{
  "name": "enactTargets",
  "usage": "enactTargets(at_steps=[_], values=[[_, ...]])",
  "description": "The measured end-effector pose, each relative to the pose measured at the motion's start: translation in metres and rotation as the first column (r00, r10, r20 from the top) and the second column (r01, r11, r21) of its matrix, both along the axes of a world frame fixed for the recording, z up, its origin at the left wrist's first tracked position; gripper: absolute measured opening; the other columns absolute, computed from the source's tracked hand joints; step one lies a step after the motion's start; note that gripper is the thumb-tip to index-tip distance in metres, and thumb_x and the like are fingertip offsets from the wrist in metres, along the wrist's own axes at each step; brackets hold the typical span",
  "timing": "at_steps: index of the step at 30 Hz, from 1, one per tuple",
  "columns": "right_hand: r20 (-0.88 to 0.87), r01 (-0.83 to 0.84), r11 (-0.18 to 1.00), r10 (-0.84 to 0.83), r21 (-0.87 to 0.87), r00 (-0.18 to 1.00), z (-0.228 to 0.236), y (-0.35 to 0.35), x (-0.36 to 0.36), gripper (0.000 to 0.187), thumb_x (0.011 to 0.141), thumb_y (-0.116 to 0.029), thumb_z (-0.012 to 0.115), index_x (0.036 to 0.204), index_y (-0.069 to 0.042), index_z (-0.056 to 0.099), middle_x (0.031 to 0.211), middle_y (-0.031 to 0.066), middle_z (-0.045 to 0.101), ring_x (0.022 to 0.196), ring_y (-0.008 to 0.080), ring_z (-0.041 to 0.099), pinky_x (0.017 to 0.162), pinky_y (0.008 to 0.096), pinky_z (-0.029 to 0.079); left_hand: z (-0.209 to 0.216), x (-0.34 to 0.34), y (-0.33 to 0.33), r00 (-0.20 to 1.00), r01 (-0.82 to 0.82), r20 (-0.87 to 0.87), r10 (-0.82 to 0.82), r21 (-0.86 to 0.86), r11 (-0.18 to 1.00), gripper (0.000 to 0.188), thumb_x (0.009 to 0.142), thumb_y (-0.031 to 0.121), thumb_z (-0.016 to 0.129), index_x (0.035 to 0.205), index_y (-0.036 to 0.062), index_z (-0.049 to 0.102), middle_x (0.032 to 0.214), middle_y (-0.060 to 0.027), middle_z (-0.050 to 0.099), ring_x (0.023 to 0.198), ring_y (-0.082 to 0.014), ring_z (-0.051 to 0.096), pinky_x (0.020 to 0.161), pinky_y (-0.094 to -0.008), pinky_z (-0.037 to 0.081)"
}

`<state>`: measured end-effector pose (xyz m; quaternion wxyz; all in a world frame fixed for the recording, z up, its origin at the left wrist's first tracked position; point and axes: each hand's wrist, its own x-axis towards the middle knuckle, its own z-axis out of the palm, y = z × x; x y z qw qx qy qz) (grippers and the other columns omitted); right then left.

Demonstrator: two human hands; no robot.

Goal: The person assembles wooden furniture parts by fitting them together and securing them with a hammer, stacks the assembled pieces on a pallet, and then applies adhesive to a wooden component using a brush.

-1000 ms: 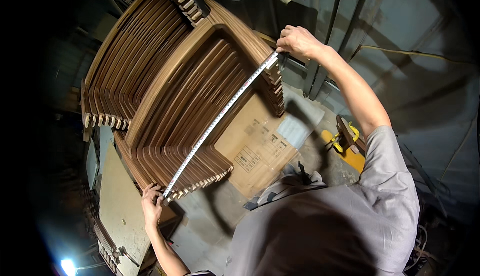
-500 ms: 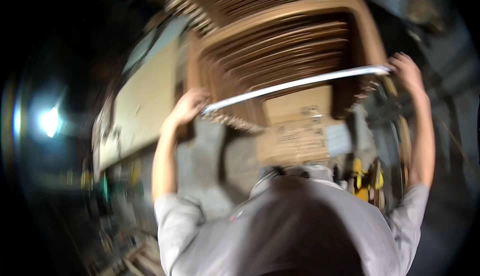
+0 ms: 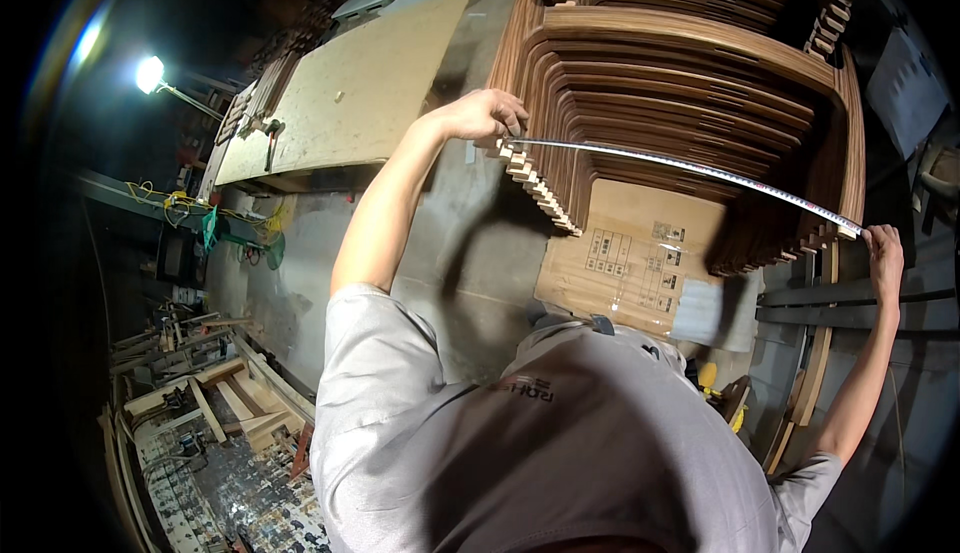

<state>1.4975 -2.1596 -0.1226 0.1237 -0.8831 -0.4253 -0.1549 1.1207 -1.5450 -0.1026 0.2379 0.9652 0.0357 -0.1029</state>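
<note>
A pale tape measure blade [image 3: 690,167] stretches across the front of a stack of curved brown wooden frames [image 3: 700,93], whose legs end in pale tenons. My left hand [image 3: 487,116] pinches one end of the tape at the left leg of the nearest frame. At the right leg, my right hand [image 3: 884,258] is closed around the other end; any case in it is hidden by the fingers. Between the two legs the blade hangs over the gap, bowed slightly.
Beneath the frames lies a flattened cardboard sheet [image 3: 630,253]. A cream-coloured board table [image 3: 345,103] stands to the left, with a lit work lamp [image 3: 150,75] beyond it. Wood scraps in a wooden crate [image 3: 225,398] sit at lower left. Long rails [image 3: 860,313] run along the right.
The view has turned, and the frames now appear farther right and sharper. Both hands still hold the tape, now with the right end lower in the picture than the left.
</note>
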Motion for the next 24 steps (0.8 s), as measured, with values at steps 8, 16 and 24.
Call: enactTargets(at_steps=[8,16,24], values=[[-0.009,0.009,1.000,-0.009,-0.014,1.000,0.014,0.014,-0.017,0.014,0.088,-0.014,0.062,0.087,0.000,0.061,0.080,0.0114,0.053,0.081,0.0286,0.052,0.072,0.0376,0.043,0.011,-0.001,-0.011,0.999,0.050,-0.009,-0.049,0.091,0.995,0.030,0.063,0.004,0.071,0.092,0.0069,0.074,0.120,-0.0105,0.064,0.127,-0.0308,0.045,0.107,-0.0419,0.036],[-0.009,0.007,1.000,-0.007,-0.013,1.000,0.010,0.002,-0.005,0.014,0.089,-0.014,0.061,0.087,0.000,0.061,0.080,0.0121,0.053,0.080,0.0294,0.051,0.070,0.0387,0.042,0.003,-0.003,-0.007,0.999,0.052,0.003,-0.052,0.096,0.994,0.034,0.062,0.004,0.069,0.095,0.0093,0.075,0.121,-0.0084,0.064,0.128,-0.0306,0.044,0.109,-0.0418,0.036],[-0.030,-0.025,1.000,0.025,0.004,0.999,0.007,0.007,-0.011,0.014,0.089,-0.013,0.061,0.087,0.001,0.061,0.080,0.0126,0.054,0.080,0.0301,0.052,0.071,0.0391,0.042,0.003,-0.012,-0.011,0.999,0.029,-0.027,-0.026,0.099,0.995,0.035,0.062,0.004,0.069,0.095,0.0100,0.075,0.120,-0.0076,0.065,0.128,-0.0302,0.044,0.108,-0.0408,0.035]])
